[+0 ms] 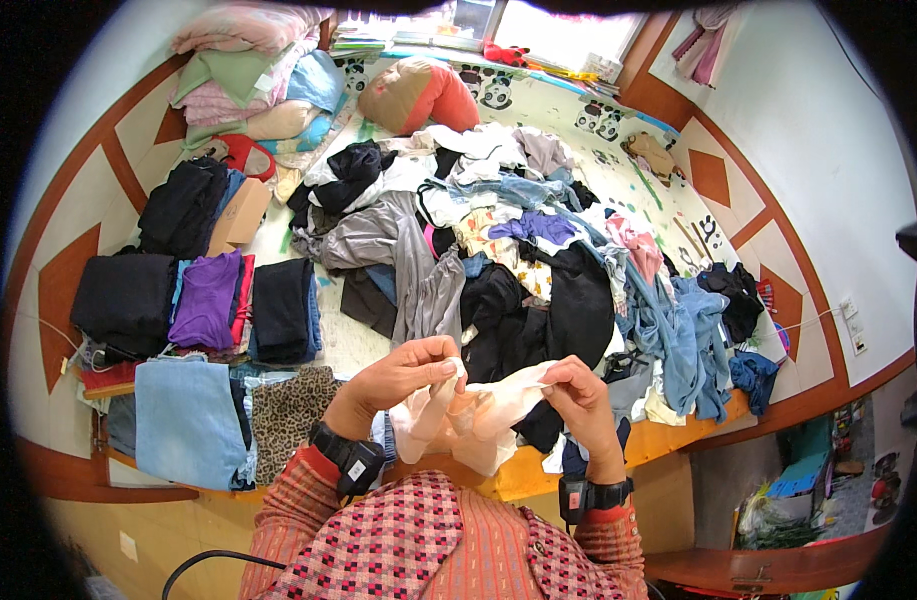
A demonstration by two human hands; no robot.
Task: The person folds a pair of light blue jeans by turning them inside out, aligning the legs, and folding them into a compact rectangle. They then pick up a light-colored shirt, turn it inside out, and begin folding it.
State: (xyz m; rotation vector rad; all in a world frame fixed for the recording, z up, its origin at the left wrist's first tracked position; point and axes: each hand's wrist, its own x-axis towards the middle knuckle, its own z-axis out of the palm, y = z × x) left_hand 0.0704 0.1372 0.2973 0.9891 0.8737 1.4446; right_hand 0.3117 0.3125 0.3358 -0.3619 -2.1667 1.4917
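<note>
A thin, pale cream-pink garment (466, 424) hangs between both hands in front of my chest. My left hand (409, 379) pinches its upper left edge between thumb and fingers. On the other side, my right hand (578, 386) grips the upper right edge, so the cloth is spread and sags in the middle. What kind of garment it is, I cannot tell. Just beyond lies a large heap of loose clothes, with grey trousers (391, 236), black clothing (578, 300) and a purple-and-white piece (537, 227) on it.
Folded stacks stand at the left, among them black cloth (124, 304), a purple top (207, 300), light blue denim (190, 412) and leopard-print fabric (289, 416). A cardboard box (238, 214) leans beside dark clothes. Jeans (679, 345) reach the bed's wooden edge (717, 420) at right.
</note>
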